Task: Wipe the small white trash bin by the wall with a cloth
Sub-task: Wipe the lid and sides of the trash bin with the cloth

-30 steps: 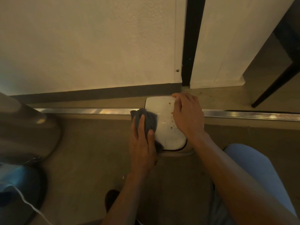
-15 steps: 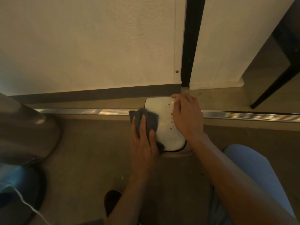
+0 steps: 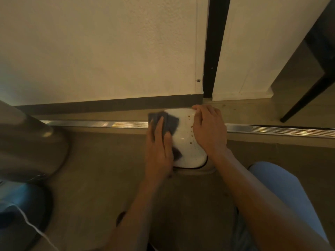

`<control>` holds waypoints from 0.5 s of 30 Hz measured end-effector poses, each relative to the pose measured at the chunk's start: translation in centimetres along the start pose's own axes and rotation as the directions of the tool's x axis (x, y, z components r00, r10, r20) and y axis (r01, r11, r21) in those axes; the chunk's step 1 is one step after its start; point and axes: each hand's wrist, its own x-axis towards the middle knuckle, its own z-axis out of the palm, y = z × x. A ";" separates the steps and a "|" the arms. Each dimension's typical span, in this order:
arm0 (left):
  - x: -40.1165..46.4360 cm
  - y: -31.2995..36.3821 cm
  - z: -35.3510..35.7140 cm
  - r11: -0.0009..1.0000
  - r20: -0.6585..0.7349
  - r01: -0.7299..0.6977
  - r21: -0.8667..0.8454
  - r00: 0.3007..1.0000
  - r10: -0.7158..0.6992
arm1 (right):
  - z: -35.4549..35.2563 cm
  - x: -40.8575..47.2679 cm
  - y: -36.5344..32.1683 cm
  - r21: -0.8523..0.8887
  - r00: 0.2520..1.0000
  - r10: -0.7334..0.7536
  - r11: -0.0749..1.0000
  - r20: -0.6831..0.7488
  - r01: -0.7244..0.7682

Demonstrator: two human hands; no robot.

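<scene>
The small white trash bin (image 3: pixel 186 142) stands on the floor by the wall, seen from above, its lid speckled with brown spots. My left hand (image 3: pixel 158 149) lies flat with straight fingers on a dark grey cloth (image 3: pixel 168 124), pressing it against the left side of the lid. My right hand (image 3: pixel 208 131) rests on the right side of the lid, its fingers curled over the far right edge and holding the bin steady. Part of the cloth is hidden under my left hand.
A metal floor track (image 3: pixel 101 124) runs left to right under the bin. A cream wall (image 3: pixel 108 51) with a dark skirting is behind. A grey rounded object (image 3: pixel 27 145) sits at the left, a dark furniture leg (image 3: pixel 304 98) at the right, my knee (image 3: pixel 282 189) at lower right.
My left hand has slid the cloth away from me along the left of the lid, toward its far edge. The right hand has stayed in place on the bin.
</scene>
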 end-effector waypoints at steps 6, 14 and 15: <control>2.3 -0.6 -0.6 0.993 0.032 -0.007 -0.120 0.999 0.011 | -0.1 0.1 0.1 -0.016 1.000 -0.006 1.000 0.027 0.007; 7.0 1.8 0.0 0.982 0.059 -0.133 0.136 0.990 0.126 | 0.1 0.1 0.1 -0.026 1.000 0.013 1.000 0.007 -0.013; 4.7 1.2 -0.1 0.979 0.001 -0.180 0.094 0.984 0.181 | 0.1 0.0 0.1 -0.022 1.000 0.008 1.000 0.003 -0.008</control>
